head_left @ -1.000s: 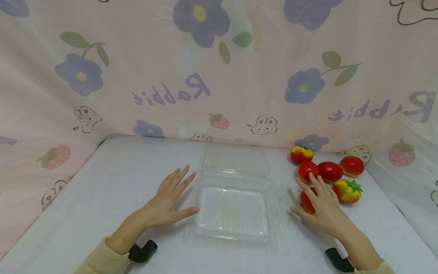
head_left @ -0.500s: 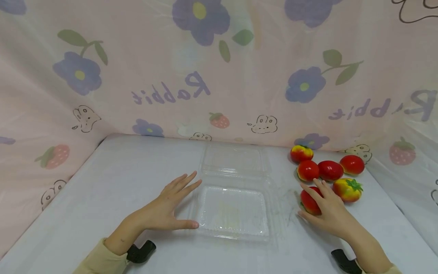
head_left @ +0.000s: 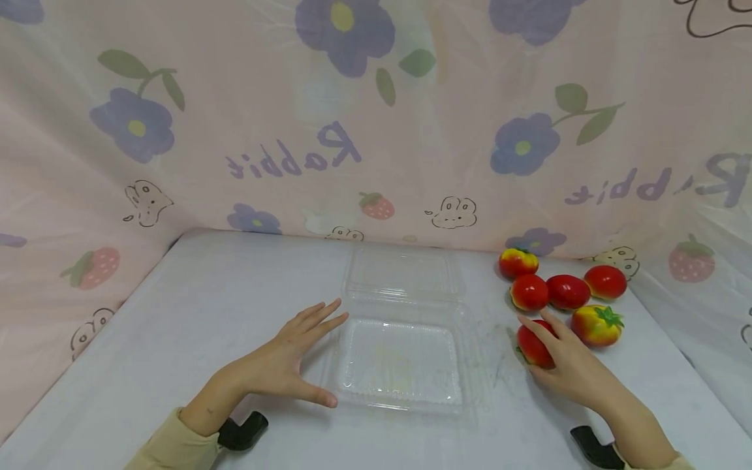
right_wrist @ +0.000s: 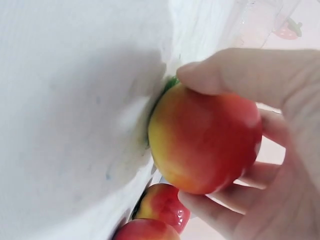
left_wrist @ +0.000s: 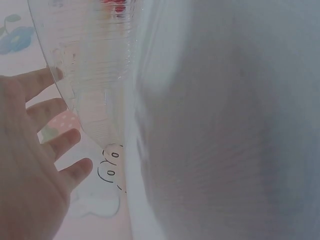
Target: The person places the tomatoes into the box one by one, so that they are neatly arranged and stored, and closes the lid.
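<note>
On the right of the table in the head view, my right hand (head_left: 572, 365) grips a red and yellow tomato (head_left: 533, 344). The right wrist view shows the thumb on one side of this tomato (right_wrist: 205, 137) and fingers round the other, with its green leafy end against the table. My left hand (head_left: 288, 359) is spread, fingers straight, at the left edge of a clear plastic clamshell box (head_left: 399, 365). Its lid (head_left: 402, 271) lies folded back, away from me. In the left wrist view the fingertips of my left hand (left_wrist: 42, 145) are by the box's clear wall (left_wrist: 95, 65).
Several more tomatoes lie behind and beside the right hand, among them a red one (head_left: 529, 292) and a yellow-red one with a green top (head_left: 596, 325). A printed curtain (head_left: 405, 130) stands round the white table (head_left: 194, 313).
My right hand has come back toward me and to the right, and its fingers and thumb have closed round the near tomato. The left hand has shifted slightly nearer, its thumb lowered.
</note>
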Demonstrator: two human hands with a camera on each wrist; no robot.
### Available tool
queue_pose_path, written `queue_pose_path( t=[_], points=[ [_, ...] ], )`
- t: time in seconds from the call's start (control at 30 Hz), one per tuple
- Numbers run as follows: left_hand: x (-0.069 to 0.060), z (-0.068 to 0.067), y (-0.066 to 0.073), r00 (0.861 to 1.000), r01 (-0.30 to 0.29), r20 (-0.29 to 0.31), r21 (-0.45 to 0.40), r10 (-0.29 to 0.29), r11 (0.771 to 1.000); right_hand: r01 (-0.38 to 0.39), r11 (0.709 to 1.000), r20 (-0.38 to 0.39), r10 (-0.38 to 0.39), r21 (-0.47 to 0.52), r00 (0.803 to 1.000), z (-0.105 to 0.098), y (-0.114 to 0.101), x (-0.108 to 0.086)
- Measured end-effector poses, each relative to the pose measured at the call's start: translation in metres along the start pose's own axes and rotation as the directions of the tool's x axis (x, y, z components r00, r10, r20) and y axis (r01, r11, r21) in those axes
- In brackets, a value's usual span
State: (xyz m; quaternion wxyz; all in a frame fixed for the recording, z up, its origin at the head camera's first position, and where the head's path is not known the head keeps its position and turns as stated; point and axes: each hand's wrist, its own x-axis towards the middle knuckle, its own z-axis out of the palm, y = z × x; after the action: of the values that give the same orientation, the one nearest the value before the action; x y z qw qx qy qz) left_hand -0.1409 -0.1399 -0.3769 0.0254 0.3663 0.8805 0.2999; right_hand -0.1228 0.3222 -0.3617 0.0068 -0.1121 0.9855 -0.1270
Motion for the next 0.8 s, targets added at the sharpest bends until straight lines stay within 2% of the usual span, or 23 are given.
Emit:
queue_pose_path(
  t=[0.2,0.5,0.8],
  points=[
    [0.001,0.001,0.001,1.0,0.0,-0.004,-0.015,0.0,1.0,-0.009,1.0,-0.024,0.009,0.01,1.0,0.0,-0.001,0.0],
    [0.001,0.002,0.001,1.0,-0.022,-0.016,-0.007,0.022,1.0,0.007,0.999,-0.118,-0.003,0.032,0.993,0.004,-0.006,0.005],
    [0.001,0.003,0.002,1.0,-0.013,-0.015,-0.01,0.013,1.0,-0.032,0.996,-0.12,0.041,0.077,0.992,0.004,-0.012,0.008]
  ],
)
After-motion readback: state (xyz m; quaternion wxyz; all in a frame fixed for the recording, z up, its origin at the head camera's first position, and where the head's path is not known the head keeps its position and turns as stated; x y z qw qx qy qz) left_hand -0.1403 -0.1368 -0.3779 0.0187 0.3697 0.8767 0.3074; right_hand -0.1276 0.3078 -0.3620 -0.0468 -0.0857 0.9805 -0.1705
